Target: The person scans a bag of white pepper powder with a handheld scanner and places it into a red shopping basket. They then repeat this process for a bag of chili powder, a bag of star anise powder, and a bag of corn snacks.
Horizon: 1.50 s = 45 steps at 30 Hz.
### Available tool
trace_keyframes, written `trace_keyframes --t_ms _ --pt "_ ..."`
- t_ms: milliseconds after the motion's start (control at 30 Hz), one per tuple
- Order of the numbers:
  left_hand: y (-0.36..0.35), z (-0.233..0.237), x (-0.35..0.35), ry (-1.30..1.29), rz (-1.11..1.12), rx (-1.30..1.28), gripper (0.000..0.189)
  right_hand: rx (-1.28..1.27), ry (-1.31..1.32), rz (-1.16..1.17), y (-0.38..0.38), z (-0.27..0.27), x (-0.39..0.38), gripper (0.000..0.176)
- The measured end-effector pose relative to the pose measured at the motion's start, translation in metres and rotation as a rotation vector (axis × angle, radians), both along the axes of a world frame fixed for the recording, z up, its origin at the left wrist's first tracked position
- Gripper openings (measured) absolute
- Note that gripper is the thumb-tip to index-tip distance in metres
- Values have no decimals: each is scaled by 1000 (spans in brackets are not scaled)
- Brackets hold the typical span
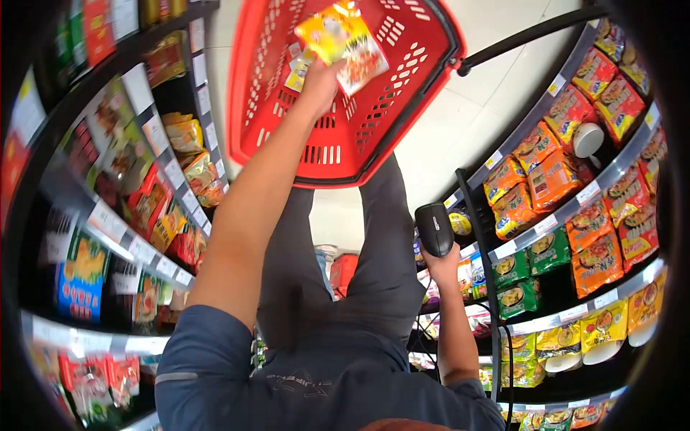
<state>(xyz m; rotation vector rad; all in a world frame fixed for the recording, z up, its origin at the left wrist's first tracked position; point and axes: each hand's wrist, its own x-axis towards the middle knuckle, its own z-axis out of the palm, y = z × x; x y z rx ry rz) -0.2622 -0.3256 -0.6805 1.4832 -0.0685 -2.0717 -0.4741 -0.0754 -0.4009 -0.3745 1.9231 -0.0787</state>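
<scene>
My left hand [322,85] grips a yellow and white food packet [357,59] by its edge, fingers closed on it. The packet is over a red plastic shopping basket [302,174] with slotted walls. Inside the basket, partly behind my hand, lies a smaller yellow packet [297,74]. At the right my right hand [443,264] is wrapped round a black handheld barcode scanner [434,228]. The scanner is held beside my right leg, near the shelf edge. Its grip is hidden in my fingers.
Store shelves with price tags flank both sides. The right shelf [539,241] carries orange, red, green and yellow noodle packs [552,179]. Boxes and bagged foods [188,133] fill the left one. The basket's black handle [535,37] reaches toward the right shelf. A black cable [509,359] hangs at right.
</scene>
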Motion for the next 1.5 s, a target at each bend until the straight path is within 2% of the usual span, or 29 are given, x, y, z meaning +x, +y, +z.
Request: trace_keyframes --t_ms 67,133,200,267,300,333,400,433,467,567,667,733,800,867,900,933,1000,1067,1100,1133,1200,1233,1267,1300,1367,1400,1433,1467,1500 --pt "19 53 16 -29 -19 22 34 -92 12 -3 -39 28 8 22" --pt "31 117 31 -7 -86 -71 34 -224 -49 66 -69 60 13 21" --pt "32 188 39 77 -26 -48 34 -249 -88 84 -84 93 16 21" --pt "27 251 46 172 101 -6 27 -291 -163 204 -102 133 19 22" --pt "21 284 50 283 151 23 18 -353 -183 280 -104 148 18 27" --pt "18 314 54 396 197 54 19 -372 -193 292 -106 165 17 27" --pt "17 356 57 869 226 -124 26 -544 -279 362 -113 202 15 32" --pt "11 388 53 997 228 -132 29 -549 -296 403 -117 223 14 35" --pt "8 414 45 1094 212 -246 30 -564 -299 410 -121 244 14 35" --pt "-7 489 22 1110 217 -411 28 -691 -495 479 -134 305 8 35" --pt "-29 539 8 1086 200 -487 25 -796 -590 545 -146 349 5 36" --pt "-45 564 4 1197 195 -710 22 -884 -568 573 -143 369 3 37" --pt "-56 594 3 1171 135 -849 20 -890 -665 434 -144 382 5 38" --pt "-59 616 3 1157 46 -952 19 -934 -696 479 -150 401 6 36" --pt "-62 620 0 1204 19 -1011 20 -893 -731 396 -150 406 8 36" --pt "-57 627 -2 1174 57 -1052 29 -848 -774 322 -152 410 10 36" --pt "-59 628 -4 1233 -3 -1151 40 -837 -790 283 -153 416 11 48" --pt "-47 630 -2 1168 50 -1163 50 -824 -829 300 -151 401 6 48" --pt "-42 614 2 1082 34 -1168 54 -857 -838 308 -148 387 2 41" --pt "-24 624 1 702 161 -1108 44 -868 -860 342 -149 386 -2 41" --pt "11 646 -1 -41 219 -754 26 -771 -931 284 -151 388 -7 49" --pt "19 641 -3 -226 256 -837 25 -809 -973 297 -155 396 -4 48" --pt "29 636 1 -382 227 -861 29 -857 -880 405 -151 380 -15 55" --pt "39 626 6 -438 247 -880 27 -899 -860 458 -154 363 -22 60" --pt "56 626 14 -524 303 -902 26 -883 -907 484 -163 366 -14 69" --pt "65 630 18 -646 242 -892 25 -875 -930 497 -167 368 -11 74" --pt "75 634 22 -766 180 -870 24 -853 -955 500 -170 376 -5 71" --pt "81 637 23 -793 211 -861 24 -831 -978 500 -172 380 -1 68" --pt "84 640 24 -748 247 -862 24 -698 -914 550 -174 375 0 61"
